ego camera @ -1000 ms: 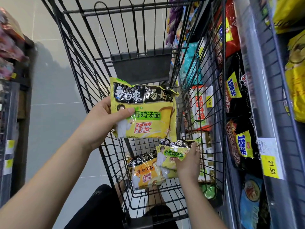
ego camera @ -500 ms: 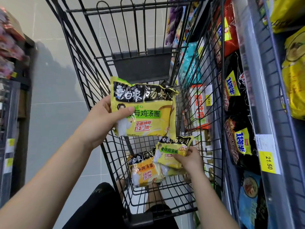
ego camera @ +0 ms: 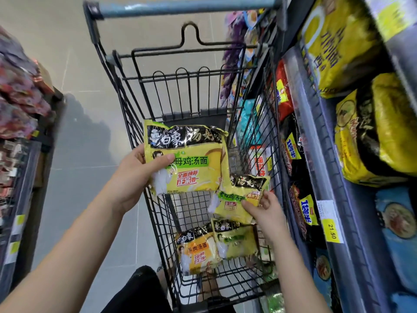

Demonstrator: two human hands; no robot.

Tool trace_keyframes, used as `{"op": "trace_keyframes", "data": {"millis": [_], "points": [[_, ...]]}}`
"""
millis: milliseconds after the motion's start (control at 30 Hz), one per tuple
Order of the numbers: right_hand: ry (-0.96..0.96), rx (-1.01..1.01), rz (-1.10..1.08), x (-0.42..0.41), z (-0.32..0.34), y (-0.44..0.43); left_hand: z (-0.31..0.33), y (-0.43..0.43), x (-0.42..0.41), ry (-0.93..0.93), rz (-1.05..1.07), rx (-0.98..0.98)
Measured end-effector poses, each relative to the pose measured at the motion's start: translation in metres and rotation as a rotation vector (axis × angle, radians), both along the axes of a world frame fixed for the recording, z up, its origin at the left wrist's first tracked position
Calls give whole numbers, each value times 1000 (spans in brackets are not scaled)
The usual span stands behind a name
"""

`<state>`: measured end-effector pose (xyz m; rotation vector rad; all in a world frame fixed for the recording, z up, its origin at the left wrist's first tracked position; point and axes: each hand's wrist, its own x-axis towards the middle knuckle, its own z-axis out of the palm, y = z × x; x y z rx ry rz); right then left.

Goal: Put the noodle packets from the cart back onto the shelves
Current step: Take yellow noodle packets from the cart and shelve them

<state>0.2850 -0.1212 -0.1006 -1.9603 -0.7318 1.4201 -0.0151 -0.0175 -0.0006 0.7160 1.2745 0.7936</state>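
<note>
Yellow plastic in both hands — the left hand [ego camera: 133, 177] grips a large yellow packet [ego camera: 187, 159] by its left edge, thumb across the front, holding it upright above the cart [ego camera: 140, 114]. At four o'clock from it, the right hand [ego camera: 264, 211] pinches a smaller yellow packet [ego camera: 237, 199] by its lower right corner, fingers closed on the wrapper, lifted clear of the wire floor.

Down at six o'clock, two more lie flat on the basket bottom: an orange-fronted packet [ego camera: 198, 251] and, touching it on the right, a pale green packet [ego camera: 235, 241]. So the step in hand reads as the pick-up — two packets out, two left in the cart, none of these on the shelves yet.

Next move, by my reckoning: swing both hands toward three o'clock, where the shelves [ego camera: 320, 154] run close beside the cart, and find the matching row. Big yellow bags [ego camera: 383, 136] sit up there at two o'clock; that looks the likely home, though the labels are too blurred to be sure. The cart's wire side stands between hands and shelf, so the packets must go up and over it.

Underfoot, grey tiled floor [ego camera: 85, 154], smooth and bare. A narrow aisle — another rack of reddish goods [ego camera: 20, 105] at nine o'clock, a yellow price tag [ego camera: 331, 228] at four.
</note>
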Motion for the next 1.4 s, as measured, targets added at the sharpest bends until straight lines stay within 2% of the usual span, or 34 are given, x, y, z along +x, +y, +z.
{"op": "trace_keyframes", "data": {"millis": [400,600,867,1033,1400], "points": [[181,463,-195,22,239,42,146,29,-21,30,-31,235],[246,651,-180,39,309,45,216,33,-22,12,-16,356],[338,774,-84,48,342,48,263,12,-20,49,-22,443],[342,809,-79,51,352,33,276,1,-15,-4,-44,485],[201,885,-231,13,395,-65,296,-9,-17,-132,-281,569]]}}
